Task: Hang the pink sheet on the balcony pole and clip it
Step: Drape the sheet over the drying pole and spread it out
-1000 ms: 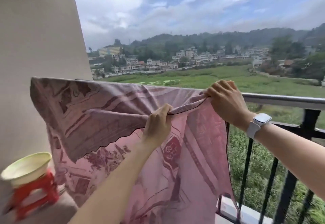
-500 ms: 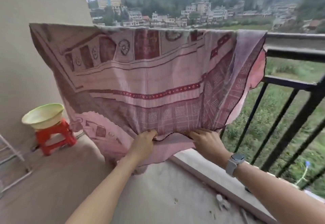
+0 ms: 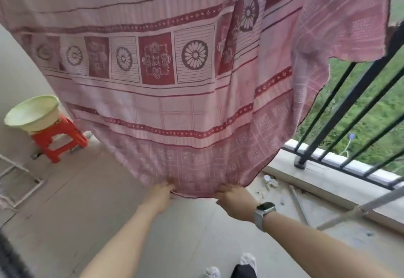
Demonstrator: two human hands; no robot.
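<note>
Pink sheet (image 3: 175, 103) hanging up and away from both grips: left hand (image 3: 160, 194) and right hand (image 3: 234, 199) pinching bottom hem, level, close together, equally near.

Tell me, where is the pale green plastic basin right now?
In the head view, the pale green plastic basin sits on a red plastic stool at the far left, by the wall, left of the hanging pink sheet.

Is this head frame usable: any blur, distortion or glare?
Head view: soft motion blur on the patterned pink cotton sheet and both hands; wide-angle lens bends the black metal railing bars; even daylight, no glare or hard shadows.
</note>
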